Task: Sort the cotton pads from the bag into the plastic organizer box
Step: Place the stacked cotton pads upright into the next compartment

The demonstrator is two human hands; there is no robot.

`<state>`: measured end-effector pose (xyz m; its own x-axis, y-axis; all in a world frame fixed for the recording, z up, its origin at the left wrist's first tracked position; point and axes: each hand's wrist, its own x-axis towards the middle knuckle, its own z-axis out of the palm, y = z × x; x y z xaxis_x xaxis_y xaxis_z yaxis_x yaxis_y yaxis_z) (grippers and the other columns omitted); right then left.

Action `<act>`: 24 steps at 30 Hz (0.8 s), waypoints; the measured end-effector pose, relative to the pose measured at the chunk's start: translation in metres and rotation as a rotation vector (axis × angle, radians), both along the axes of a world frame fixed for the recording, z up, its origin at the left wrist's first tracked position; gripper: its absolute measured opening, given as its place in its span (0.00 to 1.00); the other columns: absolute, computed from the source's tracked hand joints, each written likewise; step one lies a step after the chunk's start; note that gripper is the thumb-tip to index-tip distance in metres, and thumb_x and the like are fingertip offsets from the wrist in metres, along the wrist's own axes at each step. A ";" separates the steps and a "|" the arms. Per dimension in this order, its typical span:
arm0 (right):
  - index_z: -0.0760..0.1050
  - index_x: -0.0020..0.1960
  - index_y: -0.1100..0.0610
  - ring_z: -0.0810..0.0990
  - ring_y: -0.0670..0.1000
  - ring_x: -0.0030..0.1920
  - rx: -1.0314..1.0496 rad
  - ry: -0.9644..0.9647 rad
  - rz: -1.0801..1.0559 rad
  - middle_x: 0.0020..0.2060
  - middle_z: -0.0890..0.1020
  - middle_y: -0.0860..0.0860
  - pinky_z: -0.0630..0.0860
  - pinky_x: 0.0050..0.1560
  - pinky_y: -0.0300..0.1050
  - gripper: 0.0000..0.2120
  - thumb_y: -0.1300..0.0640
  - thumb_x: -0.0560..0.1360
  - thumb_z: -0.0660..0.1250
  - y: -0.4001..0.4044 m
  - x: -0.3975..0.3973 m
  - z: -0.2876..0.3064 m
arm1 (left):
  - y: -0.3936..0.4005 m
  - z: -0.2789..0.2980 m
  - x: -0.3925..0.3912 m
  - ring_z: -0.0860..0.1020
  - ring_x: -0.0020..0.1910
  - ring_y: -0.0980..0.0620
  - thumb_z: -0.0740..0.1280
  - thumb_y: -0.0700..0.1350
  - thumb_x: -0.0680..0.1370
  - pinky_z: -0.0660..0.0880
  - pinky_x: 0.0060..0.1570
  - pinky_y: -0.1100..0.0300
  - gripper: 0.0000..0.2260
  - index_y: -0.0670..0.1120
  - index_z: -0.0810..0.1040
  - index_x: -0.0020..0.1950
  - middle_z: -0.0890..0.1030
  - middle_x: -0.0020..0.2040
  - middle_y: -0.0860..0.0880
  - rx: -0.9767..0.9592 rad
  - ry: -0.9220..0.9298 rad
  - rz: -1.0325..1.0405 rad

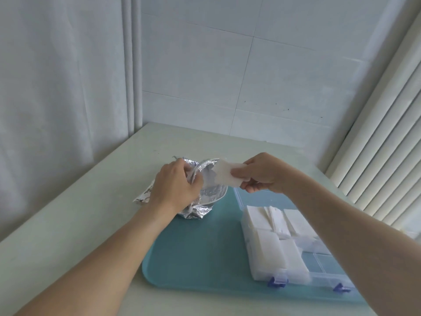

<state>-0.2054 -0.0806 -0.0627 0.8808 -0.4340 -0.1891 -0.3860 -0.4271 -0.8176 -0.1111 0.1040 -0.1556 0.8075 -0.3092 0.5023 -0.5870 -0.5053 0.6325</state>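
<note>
While left hand point(175, 185) clenches crinkled silver foil bag point(205, 192) open on table, right hand point(262, 173) pinches white rectangular cotton pad point(229, 174) just above bag mouth; next, prob. carry it to a free compartment of clear plastic organizer box point(323, 263).

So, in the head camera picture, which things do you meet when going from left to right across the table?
Left hand → silver foil bag → cotton pad → right hand → plastic organizer box
</note>
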 end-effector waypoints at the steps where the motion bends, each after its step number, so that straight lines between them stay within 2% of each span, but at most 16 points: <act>1: 0.80 0.51 0.69 0.77 0.50 0.26 0.053 -0.015 -0.003 0.30 0.80 0.57 0.78 0.30 0.40 0.09 0.62 0.76 0.73 -0.003 -0.006 0.001 | -0.001 0.002 -0.004 0.75 0.51 0.49 0.65 0.55 0.75 0.73 0.54 0.53 0.15 0.44 0.76 0.52 0.79 0.48 0.50 -0.050 -0.033 -0.038; 3: 0.80 0.51 0.68 0.78 0.49 0.28 0.181 -0.084 -0.003 0.32 0.80 0.57 0.77 0.30 0.39 0.09 0.62 0.76 0.72 -0.008 -0.022 0.005 | -0.004 0.011 -0.019 0.74 0.51 0.54 0.65 0.54 0.74 0.71 0.54 0.62 0.15 0.45 0.77 0.53 0.79 0.49 0.52 -0.222 -0.090 -0.108; 5: 0.81 0.51 0.67 0.78 0.49 0.29 0.294 -0.184 0.018 0.34 0.80 0.57 0.76 0.30 0.38 0.09 0.60 0.77 0.71 -0.010 -0.035 0.009 | -0.009 0.022 -0.039 0.77 0.49 0.56 0.66 0.55 0.73 0.72 0.51 0.66 0.14 0.46 0.78 0.51 0.81 0.48 0.53 -0.425 0.021 -0.177; 7: 0.81 0.50 0.66 0.78 0.49 0.30 0.352 -0.269 0.031 0.33 0.79 0.56 0.75 0.30 0.38 0.09 0.58 0.78 0.70 -0.010 -0.047 0.010 | -0.021 0.039 -0.057 0.80 0.49 0.55 0.68 0.60 0.71 0.75 0.51 0.60 0.21 0.45 0.80 0.54 0.83 0.50 0.51 -0.548 0.397 -0.389; 9: 0.81 0.50 0.66 0.79 0.50 0.32 0.337 -0.315 0.049 0.33 0.80 0.56 0.75 0.30 0.38 0.11 0.56 0.78 0.70 -0.008 -0.055 0.009 | -0.041 0.054 -0.065 0.81 0.51 0.51 0.67 0.64 0.71 0.75 0.53 0.54 0.28 0.42 0.81 0.58 0.83 0.54 0.45 -0.573 0.783 -0.655; 11: 0.81 0.51 0.68 0.80 0.51 0.33 0.335 -0.338 0.082 0.35 0.81 0.58 0.76 0.31 0.38 0.13 0.56 0.79 0.70 -0.007 -0.059 0.006 | -0.061 0.067 -0.071 0.80 0.49 0.47 0.66 0.62 0.76 0.74 0.53 0.53 0.25 0.41 0.82 0.57 0.82 0.55 0.41 -0.644 0.951 -0.775; 13: 0.81 0.52 0.70 0.81 0.51 0.34 0.377 -0.345 0.106 0.36 0.82 0.59 0.79 0.36 0.39 0.13 0.59 0.80 0.68 -0.008 -0.063 0.003 | -0.076 0.077 -0.072 0.82 0.48 0.47 0.66 0.55 0.79 0.75 0.48 0.55 0.15 0.44 0.81 0.54 0.83 0.55 0.43 -0.758 1.000 -0.705; 15: 0.80 0.53 0.70 0.83 0.53 0.38 0.417 -0.321 0.126 0.38 0.84 0.59 0.81 0.42 0.41 0.10 0.63 0.81 0.65 -0.014 -0.066 0.002 | -0.089 0.080 -0.070 0.83 0.49 0.48 0.63 0.48 0.82 0.78 0.43 0.56 0.09 0.44 0.80 0.55 0.85 0.54 0.45 -0.834 1.036 -0.670; 19: 0.80 0.54 0.70 0.86 0.55 0.42 0.526 -0.332 0.101 0.42 0.85 0.62 0.83 0.46 0.43 0.10 0.63 0.82 0.63 -0.034 -0.071 0.004 | -0.110 0.087 -0.061 0.84 0.47 0.46 0.61 0.44 0.82 0.78 0.51 0.52 0.08 0.44 0.76 0.58 0.85 0.49 0.45 -0.968 1.130 -0.744; 22: 0.80 0.53 0.70 0.86 0.55 0.41 0.618 -0.405 0.045 0.42 0.86 0.63 0.83 0.47 0.42 0.09 0.64 0.81 0.65 -0.040 -0.067 0.000 | -0.118 0.090 -0.058 0.83 0.44 0.45 0.62 0.42 0.81 0.78 0.45 0.53 0.07 0.46 0.74 0.59 0.82 0.44 0.46 -1.052 1.166 -0.786; 24: 0.81 0.52 0.69 0.86 0.54 0.39 0.638 -0.396 0.034 0.42 0.86 0.63 0.83 0.43 0.41 0.10 0.62 0.80 0.66 -0.041 -0.064 -0.002 | -0.123 0.090 -0.057 0.82 0.44 0.45 0.62 0.43 0.80 0.76 0.48 0.53 0.06 0.46 0.74 0.57 0.79 0.43 0.46 -1.069 1.201 -0.848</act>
<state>-0.2693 -0.1213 -0.0644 0.9463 -0.3175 -0.0614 -0.0071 0.1695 -0.9855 -0.1678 -0.0192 -0.0656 0.6533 -0.7542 0.0665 0.5278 0.5166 0.6742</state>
